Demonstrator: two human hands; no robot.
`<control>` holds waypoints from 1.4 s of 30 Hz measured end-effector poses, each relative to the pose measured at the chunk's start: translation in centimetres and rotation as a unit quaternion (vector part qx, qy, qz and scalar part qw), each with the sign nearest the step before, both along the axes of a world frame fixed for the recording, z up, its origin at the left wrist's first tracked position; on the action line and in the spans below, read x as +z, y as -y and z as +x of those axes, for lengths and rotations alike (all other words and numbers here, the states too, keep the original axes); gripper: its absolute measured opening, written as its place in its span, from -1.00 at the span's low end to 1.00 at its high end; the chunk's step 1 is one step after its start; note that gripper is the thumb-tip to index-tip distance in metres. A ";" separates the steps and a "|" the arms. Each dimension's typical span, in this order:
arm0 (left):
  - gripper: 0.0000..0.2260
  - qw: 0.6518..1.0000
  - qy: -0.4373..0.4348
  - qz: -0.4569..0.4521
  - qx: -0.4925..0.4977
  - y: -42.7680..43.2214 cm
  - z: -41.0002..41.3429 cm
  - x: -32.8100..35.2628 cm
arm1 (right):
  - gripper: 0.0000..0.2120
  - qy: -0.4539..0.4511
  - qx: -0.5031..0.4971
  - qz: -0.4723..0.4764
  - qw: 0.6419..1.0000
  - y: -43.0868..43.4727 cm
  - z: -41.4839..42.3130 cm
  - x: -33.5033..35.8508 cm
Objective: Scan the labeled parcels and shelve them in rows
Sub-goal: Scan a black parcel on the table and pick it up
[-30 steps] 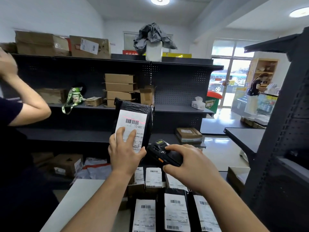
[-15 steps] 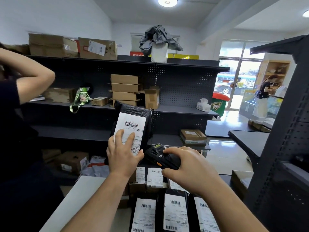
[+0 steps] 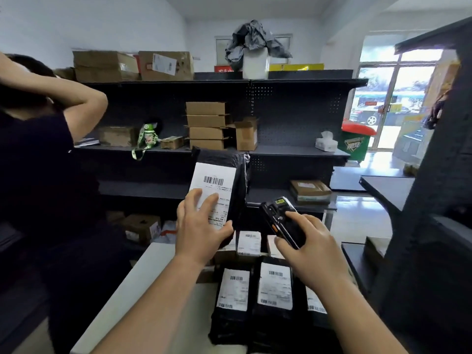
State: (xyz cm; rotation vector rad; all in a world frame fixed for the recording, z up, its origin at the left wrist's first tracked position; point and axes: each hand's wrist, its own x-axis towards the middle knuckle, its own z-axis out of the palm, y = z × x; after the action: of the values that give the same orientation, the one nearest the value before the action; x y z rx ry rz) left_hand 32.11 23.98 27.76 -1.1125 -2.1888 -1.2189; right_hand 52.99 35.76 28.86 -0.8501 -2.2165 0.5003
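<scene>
Shelving [image 3: 293, 116] backs left hand's [image 3: 201, 226] parcel [image 3: 217, 185], right hand's [image 3: 311, 254] scanner [image 3: 281, 218].

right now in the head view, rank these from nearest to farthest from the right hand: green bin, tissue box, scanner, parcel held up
1. scanner, gripped in the right hand itself.
2. held-up parcel, just to its left, held by the left hand.
3. tissue box, behind, on the middle shelf.
4. green bin, beyond that shelf's right end.
</scene>
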 end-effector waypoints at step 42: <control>-0.46 0.849 0.020 0.073 -0.523 -31.6 80.8 3.3 | -0.49 -0.105 -0.456 0.036 0.883 -13.2 80.8 0.5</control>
State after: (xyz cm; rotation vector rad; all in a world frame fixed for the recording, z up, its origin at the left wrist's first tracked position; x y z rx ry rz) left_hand 112.91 55.56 31.08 -2.3420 -1.3875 -1.7444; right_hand 133.81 48.98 29.32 -1.5665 -1.3937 0.0346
